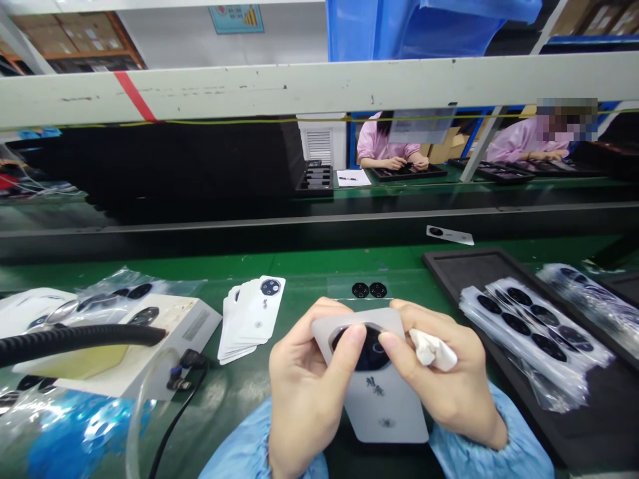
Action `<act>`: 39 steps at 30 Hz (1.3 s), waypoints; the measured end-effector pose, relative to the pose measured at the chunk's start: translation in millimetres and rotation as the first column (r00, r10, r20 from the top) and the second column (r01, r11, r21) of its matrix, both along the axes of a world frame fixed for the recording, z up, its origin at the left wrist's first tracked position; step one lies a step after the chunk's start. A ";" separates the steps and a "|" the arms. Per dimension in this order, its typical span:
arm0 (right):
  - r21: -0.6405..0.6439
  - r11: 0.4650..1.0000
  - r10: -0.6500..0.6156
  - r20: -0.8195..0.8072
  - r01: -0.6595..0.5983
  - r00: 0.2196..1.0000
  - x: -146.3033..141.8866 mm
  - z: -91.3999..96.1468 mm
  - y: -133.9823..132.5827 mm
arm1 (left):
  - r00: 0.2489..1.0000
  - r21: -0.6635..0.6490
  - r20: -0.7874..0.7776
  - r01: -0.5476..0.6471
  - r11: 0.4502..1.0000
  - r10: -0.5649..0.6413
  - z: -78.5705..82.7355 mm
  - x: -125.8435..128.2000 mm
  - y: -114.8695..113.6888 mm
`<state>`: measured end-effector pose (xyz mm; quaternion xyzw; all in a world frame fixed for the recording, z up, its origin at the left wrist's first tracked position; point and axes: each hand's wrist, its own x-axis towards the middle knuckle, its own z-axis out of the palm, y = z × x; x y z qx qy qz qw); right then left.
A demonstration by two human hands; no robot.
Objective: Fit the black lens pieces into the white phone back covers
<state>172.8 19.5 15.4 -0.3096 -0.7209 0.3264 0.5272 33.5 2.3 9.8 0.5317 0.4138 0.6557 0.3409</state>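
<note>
Both of my hands hold a grey phone back cover (384, 406) with a round black camera ring, just above the green table. My left hand (304, 392) grips its left edge, thumb pressed on the ring. My right hand (444, 379) grips the right edge, its forefinger on the ring, and it also pinches a small white cloth (433, 350). Two small black round parts (369, 290) lie on a clear film just beyond the cover.
A fanned stack of white back covers (252, 318) lies to the left, next to a white box (150, 346) and a black hose (74, 338). A black tray (459, 266) at right holds bagged covers (534, 332). Other people work across the conveyor (394, 150).
</note>
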 end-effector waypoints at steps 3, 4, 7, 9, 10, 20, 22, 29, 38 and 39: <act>-0.005 1.000 0.005 -0.023 -0.005 1.000 -1.8 -1.8 0.7 | 1.000 0.006 -0.003 0.005 1.000 -0.005 -1.2 -0.7 0.7; -0.012 1.000 0.001 -0.029 -0.002 1.000 -2.4 -2.5 1.0 | 1.000 -0.003 -0.001 0.006 1.000 -0.006 -2.0 -0.9 0.9; -0.066 0.998 -0.023 -0.039 0.021 0.999 -3.0 -4.6 2.8 | 1.000 -0.045 0.014 0.004 0.999 -0.003 -3.9 -0.9 1.2; -0.121 0.992 -0.035 -0.053 0.028 0.998 -2.1 -5.3 4.8 | 0.999 -0.068 0.034 0.019 0.998 -0.017 -4.4 -0.7 1.2; -0.153 0.988 -0.029 -0.065 0.018 0.997 -1.3 -5.4 5.9 | 0.998 -0.078 0.053 0.041 0.996 -0.037 -4.5 -0.8 1.0; -0.285 0.957 0.021 -0.133 -0.059 0.991 3.9 -4.2 11.9 | 0.994 0.044 -0.108 0.006 0.999 -0.002 -5.4 -1.8 -0.2; -0.249 0.968 -0.003 -0.121 -0.027 0.993 4.0 -4.2 12.3 | 0.984 0.112 -0.176 0.003 0.994 0.017 -6.5 -0.8 -1.4; -0.217 0.974 0.025 -0.194 -0.067 0.981 5.0 -5.0 12.6 | 0.973 0.152 -0.231 0.042 0.987 -0.006 -9.1 2.2 -3.1; -0.318 0.911 0.139 -0.361 -0.261 0.922 5.0 -6.0 11.6 | 0.970 0.187 -0.242 0.034 0.982 0.013 -11.7 5.4 -5.4; -0.316 0.912 0.141 -0.357 -0.261 0.924 5.2 -6.1 11.8 | 0.970 0.192 -0.241 0.029 0.981 0.019 -11.9 5.5 -5.8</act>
